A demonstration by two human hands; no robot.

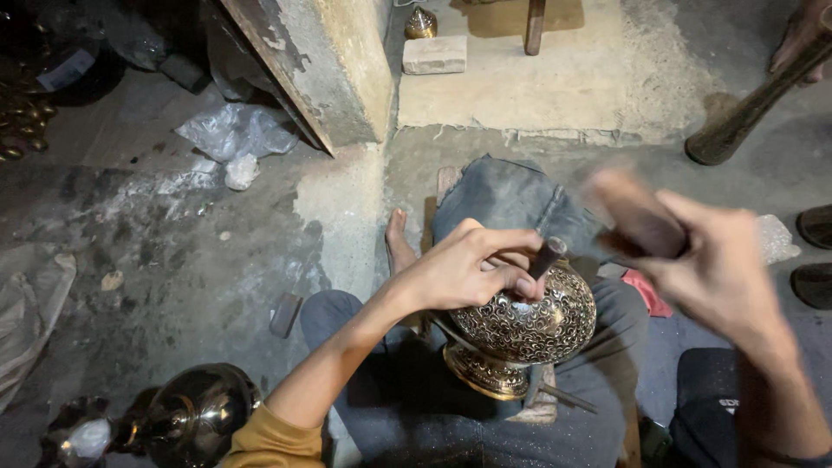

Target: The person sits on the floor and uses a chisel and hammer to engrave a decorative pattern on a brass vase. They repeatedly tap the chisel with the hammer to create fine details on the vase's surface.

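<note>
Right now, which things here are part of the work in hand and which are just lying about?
In use:
- engraved brass vase, resting on the lap
- punch tool, held by the left hand against the vase
- blurred hammer, gripped in the right hand

Lying about:
- plain shiny vase, lower left
- crumpled plastic bag
- brick
- small brass bell-shaped piece

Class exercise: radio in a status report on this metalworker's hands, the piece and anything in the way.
Left hand pinching dark chisel punch on engraved round brass vessel. Right hand gripping blurred wooden mallet, raised. Nothing between them.
</note>
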